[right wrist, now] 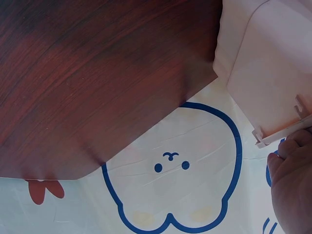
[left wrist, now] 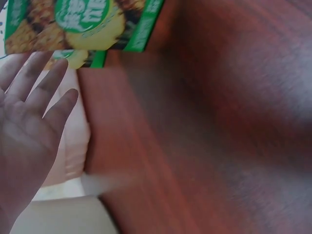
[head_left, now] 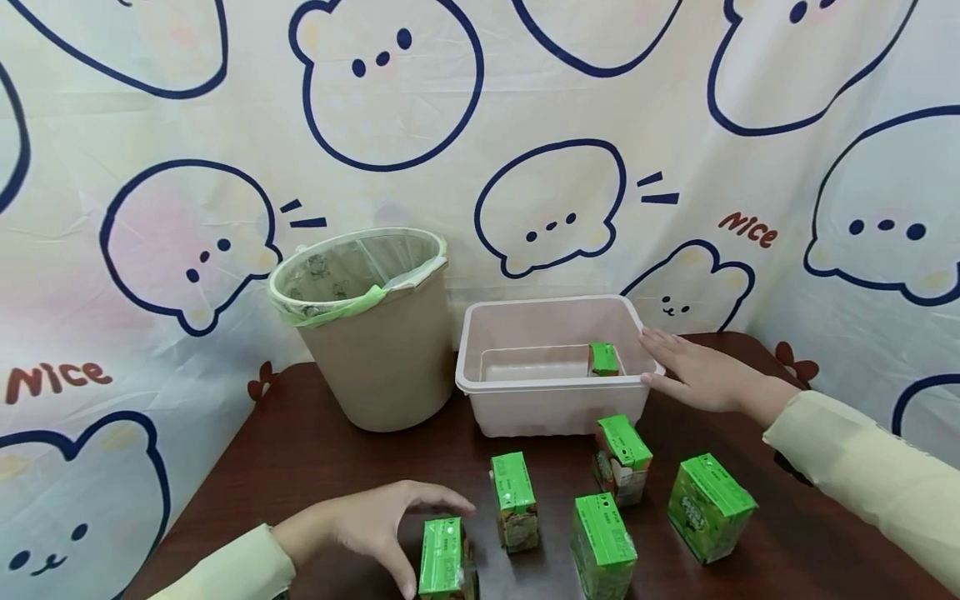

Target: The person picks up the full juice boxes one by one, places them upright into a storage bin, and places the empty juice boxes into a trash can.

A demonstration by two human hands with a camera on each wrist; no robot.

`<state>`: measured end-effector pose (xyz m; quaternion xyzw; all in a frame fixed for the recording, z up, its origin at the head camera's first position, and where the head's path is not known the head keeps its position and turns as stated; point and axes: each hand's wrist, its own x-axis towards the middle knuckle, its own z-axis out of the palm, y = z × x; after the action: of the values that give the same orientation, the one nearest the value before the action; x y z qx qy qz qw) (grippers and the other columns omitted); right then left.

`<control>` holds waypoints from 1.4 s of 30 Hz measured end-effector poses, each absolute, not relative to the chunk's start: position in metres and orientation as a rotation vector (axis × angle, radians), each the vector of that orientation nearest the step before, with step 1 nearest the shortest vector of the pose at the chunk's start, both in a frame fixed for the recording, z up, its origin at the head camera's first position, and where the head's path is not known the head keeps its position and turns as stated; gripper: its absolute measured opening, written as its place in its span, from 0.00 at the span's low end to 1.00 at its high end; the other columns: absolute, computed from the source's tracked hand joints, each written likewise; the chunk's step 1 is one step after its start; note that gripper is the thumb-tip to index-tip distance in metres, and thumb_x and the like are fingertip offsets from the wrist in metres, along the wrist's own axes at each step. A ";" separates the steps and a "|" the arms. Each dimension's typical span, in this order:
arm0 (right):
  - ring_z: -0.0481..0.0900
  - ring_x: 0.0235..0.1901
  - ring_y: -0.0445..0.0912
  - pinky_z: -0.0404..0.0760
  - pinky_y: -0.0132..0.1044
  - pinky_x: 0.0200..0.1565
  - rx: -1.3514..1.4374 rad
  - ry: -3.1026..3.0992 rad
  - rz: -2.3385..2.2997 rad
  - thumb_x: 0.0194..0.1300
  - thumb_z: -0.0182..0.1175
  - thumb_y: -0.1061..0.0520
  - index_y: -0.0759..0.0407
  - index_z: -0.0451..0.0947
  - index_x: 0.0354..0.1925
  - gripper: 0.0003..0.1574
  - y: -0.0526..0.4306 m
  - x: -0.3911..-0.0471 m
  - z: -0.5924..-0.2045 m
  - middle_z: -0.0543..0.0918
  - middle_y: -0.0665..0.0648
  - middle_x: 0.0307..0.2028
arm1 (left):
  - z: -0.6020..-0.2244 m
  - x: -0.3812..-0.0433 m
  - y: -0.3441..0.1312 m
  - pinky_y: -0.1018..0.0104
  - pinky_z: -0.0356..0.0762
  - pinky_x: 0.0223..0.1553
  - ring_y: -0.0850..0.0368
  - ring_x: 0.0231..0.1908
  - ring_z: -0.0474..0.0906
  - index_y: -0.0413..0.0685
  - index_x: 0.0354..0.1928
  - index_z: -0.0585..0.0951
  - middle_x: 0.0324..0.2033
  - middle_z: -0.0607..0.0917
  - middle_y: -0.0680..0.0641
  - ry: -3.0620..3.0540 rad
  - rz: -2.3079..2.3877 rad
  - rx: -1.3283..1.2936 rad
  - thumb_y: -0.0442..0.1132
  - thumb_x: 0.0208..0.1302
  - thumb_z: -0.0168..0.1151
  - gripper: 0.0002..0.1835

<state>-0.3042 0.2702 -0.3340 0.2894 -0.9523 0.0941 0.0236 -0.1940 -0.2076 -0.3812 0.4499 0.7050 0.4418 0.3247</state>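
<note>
In the head view my left hand (head_left: 375, 525) reaches around a small green-topped carton (head_left: 442, 557) at the table's front, thumb and fingers spread on either side of it. The left wrist view shows the fingers (left wrist: 41, 85) extended, just below a carton (left wrist: 87, 24) with pineapple pictures. My right hand (head_left: 697, 371) rests at the right rim of a pale pink plastic tub (head_left: 555, 408), fingers stretched along the edge. From the right wrist, that hand (right wrist: 295, 180) touches the tub's rim near its small hooks. One carton (head_left: 603, 359) sits inside the tub.
More green-topped cartons stand before the tub: one (head_left: 515, 500) beside my left hand, others (head_left: 603, 542) (head_left: 624, 458) nearer the middle, another (head_left: 711, 508) at right. A beige bin (head_left: 382, 358) with a bag liner stands left of the tub. Behind the dark table (head_left: 315, 450) hangs a bear-print cloth (head_left: 390, 200).
</note>
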 end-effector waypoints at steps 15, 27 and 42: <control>0.48 0.71 0.64 0.54 0.65 0.65 0.884 -2.946 0.315 0.70 0.45 0.30 0.63 0.49 0.75 0.52 0.270 -0.303 -0.335 0.51 0.67 0.74 | -0.395 -0.182 -0.200 0.62 0.71 0.58 0.58 0.55 0.74 0.42 0.66 0.70 0.58 0.78 0.44 1.834 1.198 1.259 0.34 0.54 0.71 0.36; 0.48 0.71 0.65 0.53 0.65 0.64 0.890 -2.945 0.323 0.71 0.46 0.32 0.64 0.49 0.75 0.51 0.268 -0.301 -0.332 0.51 0.68 0.73 | -0.390 -0.186 -0.203 0.60 0.70 0.59 0.58 0.52 0.76 0.43 0.64 0.72 0.50 0.82 0.49 1.888 1.250 1.221 0.37 0.52 0.73 0.35; 0.48 0.71 0.65 0.54 0.66 0.64 0.891 -2.951 0.310 0.70 0.45 0.30 0.64 0.49 0.75 0.52 0.269 -0.304 -0.333 0.51 0.68 0.73 | -0.341 -0.213 -0.203 0.59 0.68 0.61 0.44 0.57 0.74 0.36 0.64 0.71 0.57 0.78 0.40 2.021 1.394 1.295 0.33 0.51 0.72 0.36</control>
<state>-0.3037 0.2691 -0.3330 0.2876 -0.9523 0.0999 0.0215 -0.2126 -0.2029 -0.3413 0.4587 0.7159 0.4940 0.1819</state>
